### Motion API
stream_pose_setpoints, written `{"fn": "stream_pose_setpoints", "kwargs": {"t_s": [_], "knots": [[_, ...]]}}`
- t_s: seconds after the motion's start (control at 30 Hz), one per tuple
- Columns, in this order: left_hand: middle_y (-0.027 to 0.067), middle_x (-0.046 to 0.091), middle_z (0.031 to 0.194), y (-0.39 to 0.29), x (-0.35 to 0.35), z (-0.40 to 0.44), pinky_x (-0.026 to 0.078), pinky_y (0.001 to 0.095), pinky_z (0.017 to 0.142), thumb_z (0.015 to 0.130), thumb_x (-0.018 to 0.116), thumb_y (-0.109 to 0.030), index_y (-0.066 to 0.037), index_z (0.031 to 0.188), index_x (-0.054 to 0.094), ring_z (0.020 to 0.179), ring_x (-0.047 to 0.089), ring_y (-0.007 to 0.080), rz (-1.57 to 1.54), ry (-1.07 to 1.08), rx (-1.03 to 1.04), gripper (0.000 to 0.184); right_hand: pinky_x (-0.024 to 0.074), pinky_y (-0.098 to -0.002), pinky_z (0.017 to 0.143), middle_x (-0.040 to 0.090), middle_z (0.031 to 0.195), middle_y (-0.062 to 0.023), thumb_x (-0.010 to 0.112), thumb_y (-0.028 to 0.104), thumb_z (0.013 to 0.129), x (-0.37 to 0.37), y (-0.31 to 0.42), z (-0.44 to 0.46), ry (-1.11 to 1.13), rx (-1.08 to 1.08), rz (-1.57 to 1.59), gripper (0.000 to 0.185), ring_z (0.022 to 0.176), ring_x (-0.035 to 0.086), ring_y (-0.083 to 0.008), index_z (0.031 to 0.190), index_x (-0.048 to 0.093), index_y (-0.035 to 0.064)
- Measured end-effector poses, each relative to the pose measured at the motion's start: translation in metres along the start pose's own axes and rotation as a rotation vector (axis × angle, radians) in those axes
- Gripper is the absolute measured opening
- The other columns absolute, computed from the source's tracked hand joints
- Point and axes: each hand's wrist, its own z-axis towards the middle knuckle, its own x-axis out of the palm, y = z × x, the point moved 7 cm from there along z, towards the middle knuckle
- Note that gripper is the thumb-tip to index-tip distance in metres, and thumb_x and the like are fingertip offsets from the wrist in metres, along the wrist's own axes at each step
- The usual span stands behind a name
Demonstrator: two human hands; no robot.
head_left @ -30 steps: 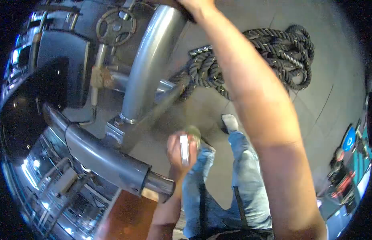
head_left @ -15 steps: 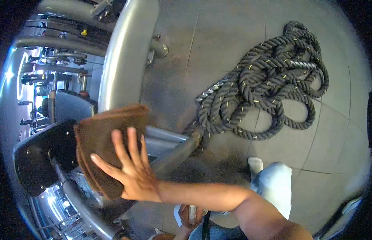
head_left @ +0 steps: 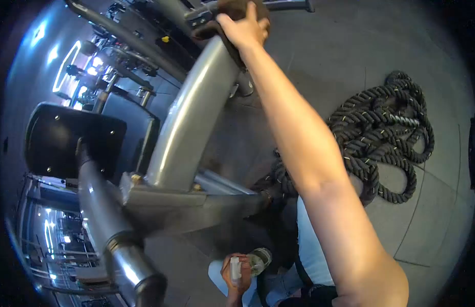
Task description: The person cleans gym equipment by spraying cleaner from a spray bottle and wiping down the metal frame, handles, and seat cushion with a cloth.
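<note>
2 hands are working at different heights: the right hand [head_left: 249, 29] is resting on a brown cloth [head_left: 234, 7] at the upper end of a silver machine beam [head_left: 186, 117], its thumb and fingers lying apart over the fabric, while the left hand [head_left: 231, 279] is holding a spray bottle [head_left: 259, 260] low down, fingers wrapping round it below the nozzle. Anyone handling the cloth well here would, I judge, be pressing evenly through the whole palm, following the beam's rounded edge and not letting folds bunch under the thumb; they would also be pointing the white spray head [head_left: 235, 266] away from the body. Among containers, I am making out just that bottle: its see-through, greenish body is showing beside the hand (how much liquid it is holding, I cannot tell). A black rope [head_left: 370, 130] is lying heaped on the floor [head_left: 432, 220].
</note>
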Motion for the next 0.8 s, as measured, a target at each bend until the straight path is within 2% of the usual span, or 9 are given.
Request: {"fn": "stream_pose_setpoints", "kwargs": {"t_s": [0.07, 0.17, 0.3, 0.37, 0.43, 0.53, 0.7, 0.77, 0.8], "knots": [[0.0123, 0.064, 0.09, -0.018, -0.019, -0.003, 0.051, 0.0381, 0.069, 0.088, 0.062, -0.031, -0.004, 0.09, 0.064, 0.077, 0.063, 0.0242, -0.012, -0.044, -0.018, 0.027, 0.029, -0.0553, 0.111, 0.014, 0.152, -0.0353, 0.066, 0.053, 0.077, 0.001, -0.013, -0.061, -0.079, 0.051, 0.194, 0.097, 0.138, 0.022, -0.0524, 0.152, 0.021, 0.0096], [0.0133, 0.065, 0.083, -0.037, -0.054, -0.004, 0.052, 0.0376, 0.067, 0.086, 0.063, -0.029, -0.004, 0.078, 0.066, 0.073, 0.064, 0.0258, -0.064, -0.066, -0.146, 0.026, 0.0097, -0.0549, 0.116, 0.021, 0.148, -0.0377, 0.059, 0.046, 0.088, 0.025, -0.014, -0.185, 0.023, -0.276, 0.44, 0.084, 0.14, 0.019, -0.0481, 0.14, 0.031, -0.0136], [0.0161, 0.066, 0.081, -0.074, -0.085, -0.016, 0.053, 0.0371, 0.067, 0.085, 0.062, -0.023, -0.001, 0.08, 0.066, 0.073, 0.066, 0.0296, 0.043, 0.056, -0.117, 0.023, 0.0112, -0.0616, 0.113, 0.007, 0.156, -0.0289, 0.073, 0.033, 0.075, 0.017, 0.007, -0.231, -0.117, -0.445, 0.143, 0.088, 0.141, 0.006, -0.0539, 0.147, 0.032, 0.0024], [0.016, 0.066, 0.082, -0.076, -0.095, -0.026, 0.053, 0.037, 0.069, 0.086, 0.061, -0.023, -0.001, 0.081, 0.066, 0.074, 0.066, 0.0289, -0.02, 0.126, -0.227, 0.023, 0.0147, -0.0703, 0.108, 0.016, 0.156, -0.0252, 0.077, 0.031, 0.063, 0.018, 0.056, -0.177, 0.069, -0.603, -0.324, 0.074, 0.141, 0.009, -0.054, 0.134, 0.057, 0.0188], [0.0161, 0.066, 0.083, -0.065, -0.098, -0.04, 0.052, 0.0373, 0.071, 0.086, 0.061, -0.023, -0.001, 0.082, 0.066, 0.077, 0.066, 0.0283, -0.062, 0.101, -0.187, 0.024, 0.0184, -0.0697, 0.107, 0.046, 0.142, -0.0192, 0.07, 0.039, 0.073, 0.039, 0.081, -0.156, 0.266, -0.733, -0.65, 0.036, 0.138, 0.029, -0.0425, 0.096, 0.076, 0.0119], [0.0151, 0.065, 0.083, -0.026, -0.083, -0.067, 0.051, 0.0375, 0.07, 0.086, 0.06, -0.024, 0.001, 0.083, 0.064, 0.078, 0.065, 0.0263, -0.173, 0.051, -0.092, 0.025, 0.0143, -0.0676, 0.11, 0.062, 0.123, -0.0179, 0.063, 0.042, 0.08, 0.062, 0.063, -0.168, 0.469, -0.723, -0.881, 0.036, 0.129, 0.047, -0.0329, 0.087, 0.076, 0.0087], [0.0129, 0.064, 0.08, 0.006, -0.088, -0.087, 0.05, 0.0357, 0.068, 0.086, 0.059, -0.022, 0.002, 0.083, 0.063, 0.073, 0.063, 0.0241, -0.247, 0.032, 0.006, 0.025, 0.0063, -0.0595, 0.116, 0.066, 0.115, -0.0176, 0.063, 0.032, 0.083, 0.029, 0.036, -0.263, 0.186, -0.902, 0.179, 0.043, 0.125, 0.051, -0.0316, 0.115, 0.063, 0.002], [0.014, 0.064, 0.08, 0.022, -0.106, -0.093, 0.051, 0.0357, 0.066, 0.086, 0.062, -0.016, 0.002, 0.082, 0.064, 0.072, 0.064, 0.0254, -0.268, 0.026, -0.019, 0.018, 0.0218, -0.0534, 0.115, 0.057, 0.13, -0.0156, 0.062, 0.027, 0.087, 0.024, 0.011, -0.297, 0.021, -1.069, 0.162, 0.04, 0.121, 0.054, -0.0319, 0.118, 0.058, 0.0023], [0.014, 0.064, 0.08, 0.029, -0.116, -0.095, 0.051, 0.0357, 0.066, 0.086, 0.062, -0.016, 0.002, 0.082, 0.064, 0.072, 0.064, 0.0254, -0.283, 0.016, -0.002, 0.018, 0.0326, -0.0508, 0.109, 0.059, 0.124, -0.014, 0.062, 0.024, 0.088, 0.031, -0.009, -0.298, 0.197, -0.929, 0.077, 0.036, 0.117, 0.056, -0.0303, 0.117, 0.058, 0.0033]]}}
